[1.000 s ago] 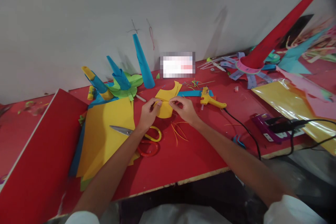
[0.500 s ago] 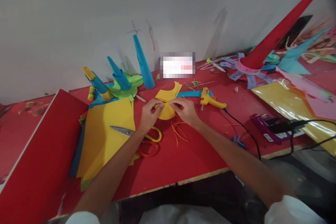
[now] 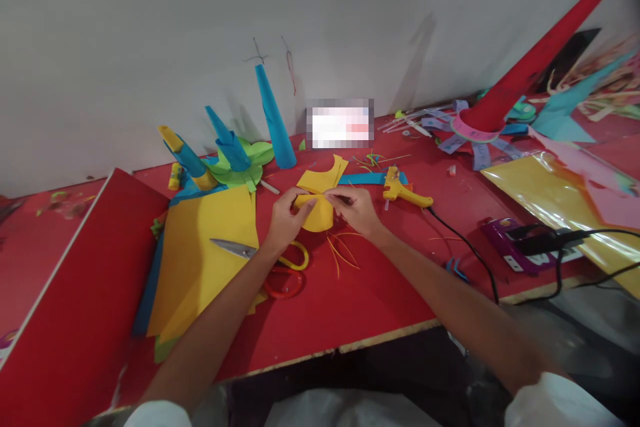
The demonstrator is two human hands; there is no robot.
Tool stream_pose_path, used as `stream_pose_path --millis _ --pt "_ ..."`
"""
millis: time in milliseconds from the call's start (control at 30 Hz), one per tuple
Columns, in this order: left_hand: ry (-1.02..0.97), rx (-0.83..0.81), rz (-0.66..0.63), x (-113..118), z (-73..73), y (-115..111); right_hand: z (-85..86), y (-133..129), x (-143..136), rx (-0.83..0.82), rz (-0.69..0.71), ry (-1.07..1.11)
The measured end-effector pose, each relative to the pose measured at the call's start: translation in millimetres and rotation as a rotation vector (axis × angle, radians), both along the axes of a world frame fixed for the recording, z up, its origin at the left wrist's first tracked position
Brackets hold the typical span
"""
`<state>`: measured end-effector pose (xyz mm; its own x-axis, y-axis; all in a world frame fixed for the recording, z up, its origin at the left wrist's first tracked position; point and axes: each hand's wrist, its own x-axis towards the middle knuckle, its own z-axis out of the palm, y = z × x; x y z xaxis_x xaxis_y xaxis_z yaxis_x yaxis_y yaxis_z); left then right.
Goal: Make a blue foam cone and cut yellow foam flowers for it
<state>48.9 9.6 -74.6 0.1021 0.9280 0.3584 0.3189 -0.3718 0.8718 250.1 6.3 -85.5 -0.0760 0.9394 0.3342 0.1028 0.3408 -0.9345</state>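
Observation:
Between my two hands is a small piece of yellow paper (image 3: pixel 319 217) with a rounded lower edge. My left hand (image 3: pixel 289 215) pinches its upper left edge, and my right hand (image 3: pixel 354 209) pinches the upper right. Just behind lies a cut yellow paper scrap (image 3: pixel 320 180) with a curved notch. Scissors (image 3: pixel 235 248) with one yellow and one red handle rest partly on the yellow sheets (image 3: pixel 200 233), beneath my left forearm. Thin yellow paper strips (image 3: pixel 340 252) lie in front of my right hand. A yellow glue gun (image 3: pixel 407 195) sits to the right, across a blue paper strip (image 3: pixel 363 179).
Blue paper cones (image 3: pixel 276 123) stand along the wall, one on green paper petals (image 3: pixel 255 157). A red board (image 3: pixel 80 293) lies at the left. At the right are a purple power strip (image 3: pixel 510 250) with cables, a tall red cone (image 3: pixel 545 47) and glossy yellow sheets (image 3: pixel 540 180).
The yellow paper in my fingers has turned a little, so its lower part now looks longer and more curved. Both hands keep their pinch in nearly the same place.

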Motion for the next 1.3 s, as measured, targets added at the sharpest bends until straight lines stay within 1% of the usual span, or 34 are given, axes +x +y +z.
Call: stream_pose_path --millis 67,167,233,300,400,500,533,567,633,700,767,800,867,967,1067,1133,1200,1300 --pt "-0.07 -0.058 -0.003 0.2 -3.5 1.6 0.9 0.8 0.6 -0.065 0.007 0.101" --pt "-0.104 -0.12 -0.082 0.6 -8.1 4.1 1.9 3.1 1.5 -0.117 0.002 0.238" --pt "-0.081 -0.132 -0.11 0.6 -10.3 5.1 1.8 5.1 1.5 -0.133 0.019 0.271" --pt "-0.078 -0.121 -0.08 -0.1 -11.4 5.6 1.0 6.3 1.3 -0.128 0.042 0.257" --pt "-0.115 -0.079 0.035 -3.0 -10.8 6.3 -0.3 3.8 0.4 -0.052 0.018 0.146" --pt "-0.173 -0.026 0.166 -8.6 -7.7 9.0 0.5 -7.3 -5.2 0.092 -0.01 -0.083" --pt "-0.201 -0.006 0.216 -10.8 -6.0 10.5 1.7 -13.1 -9.5 0.143 0.015 -0.163" --pt "-0.235 0.013 0.267 -13.0 -3.7 12.2 3.4 -20.1 -15.5 0.181 0.07 -0.246" --pt "-0.308 0.046 0.344 -16.5 3.1 15.4 8.6 -36.4 -32.4 0.267 0.208 -0.414" --pt "-0.359 0.067 0.358 -17.8 13.2 17.9 15.4 -54.2 -53.6 0.378 0.351 -0.667" --pt "-0.387 0.086 0.317 -16.1 26.3 19.3 21.8 -70.0 -75.2 0.447 0.416 -0.919" --pt "-0.392 0.094 0.287 -14.4 33.4 19.6 24.0 -76.1 -84.9 0.461 0.428 -1.002" --pt "-0.374 0.091 0.212 -10.4 47.7 19.6 25.6 -83.3 -100.5 0.482 0.444 -1.098" --pt "-0.308 0.07 0.102 -7.6 65.9 18.6 21.9 -83.0 -111.8 0.526 0.452 -1.149" --pt "-0.277 0.082 0.069 -12.8 79.2 15.7 17.0 -77.7 -109.9 0.539 0.462 -1.142" --pt "-0.281 0.099 0.08 -19.4 87.4 11.5 15.0 -75.0 -102.8 0.518 0.436 -1.088" --pt "-0.297 0.152 0.121 -25.9 96.8 5.4 13.7 -72.7 -91.3 0.502 0.385 -1.0" --pt "-0.307 0.316 0.22 -31.5 112.0 -4.5 12.5 -65.2 -66.4 0.422 0.246 -0.788"
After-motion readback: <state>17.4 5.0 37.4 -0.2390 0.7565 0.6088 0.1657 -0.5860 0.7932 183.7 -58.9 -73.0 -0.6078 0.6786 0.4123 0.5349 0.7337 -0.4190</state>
